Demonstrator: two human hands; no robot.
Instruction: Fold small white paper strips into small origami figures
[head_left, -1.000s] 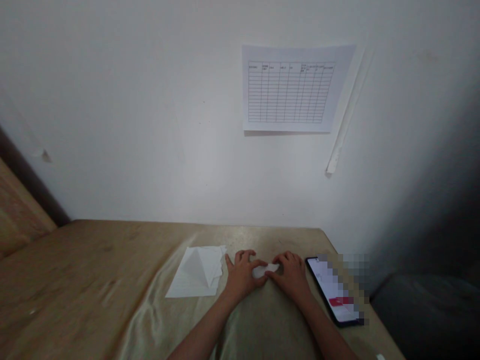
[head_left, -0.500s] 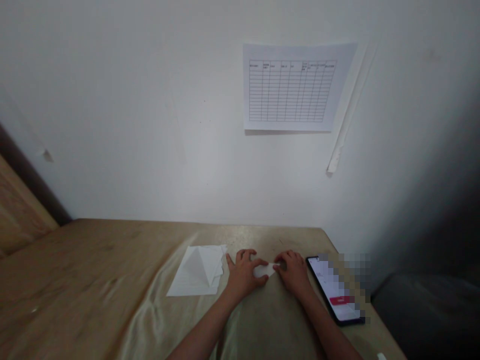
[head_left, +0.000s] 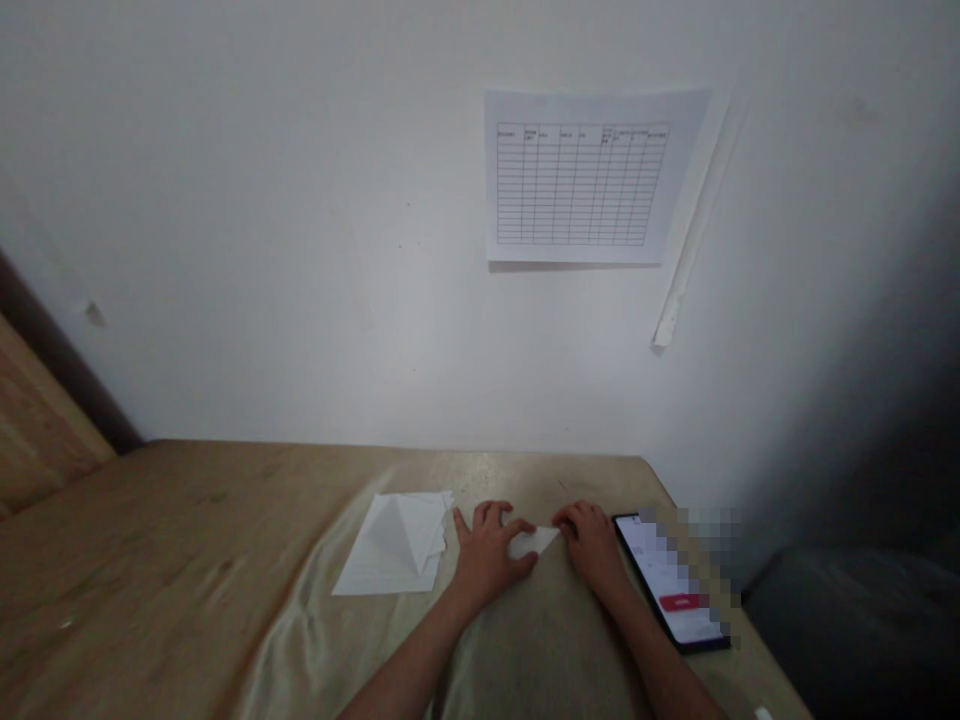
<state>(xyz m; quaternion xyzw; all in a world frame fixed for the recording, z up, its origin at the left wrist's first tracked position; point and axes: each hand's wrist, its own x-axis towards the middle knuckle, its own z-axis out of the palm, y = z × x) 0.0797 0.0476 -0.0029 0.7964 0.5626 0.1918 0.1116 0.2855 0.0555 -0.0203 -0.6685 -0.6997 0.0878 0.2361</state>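
A small white folded paper (head_left: 536, 541) lies on the cloth-covered table, narrowing to a point at its right end. My left hand (head_left: 487, 550) holds it down at the left, thumb and index finger on the paper, the other fingers bent and spread on the cloth. At the pointed tip, my right hand (head_left: 589, 540) has its fingers closed together, pinching or pressing the tip; the exact contact is too small to see. Left of my left hand sits a stack of white paper sheets (head_left: 360, 565), with a folded, triangular-looking piece on top.
A phone (head_left: 667, 585) with a lit screen lies right of my right hand, near the table's right edge. Wrinkled tan cloth (head_left: 187, 560) covers the table. On the white wall behind hangs a printed table sheet (head_left: 581, 185). Wooden furniture (head_left: 45, 410) stands at far left.
My right hand has shifted slightly right along the folded paper, so more of its pointed tip shows. The left hand stays nearly where it was.
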